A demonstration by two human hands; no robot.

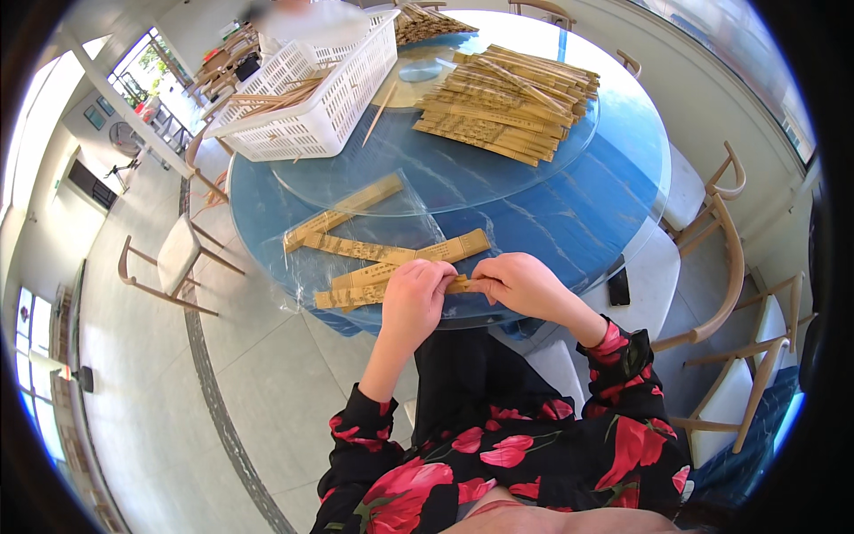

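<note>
Centre frame: left hand and right hand pinch one paper-sleeved chopstick pair closed between them, steadying both ends. More sleeves are stacked at upper right beside a white basket, within reach.

Left hand and right hand both pinch one paper chopstick sleeve at the near edge of the round blue table. More sleeves lie just left. Sleeve stack and white basket sit toward the far edge.

You have tan paper sleeves at the near table edge; more stacked farther back.
</note>
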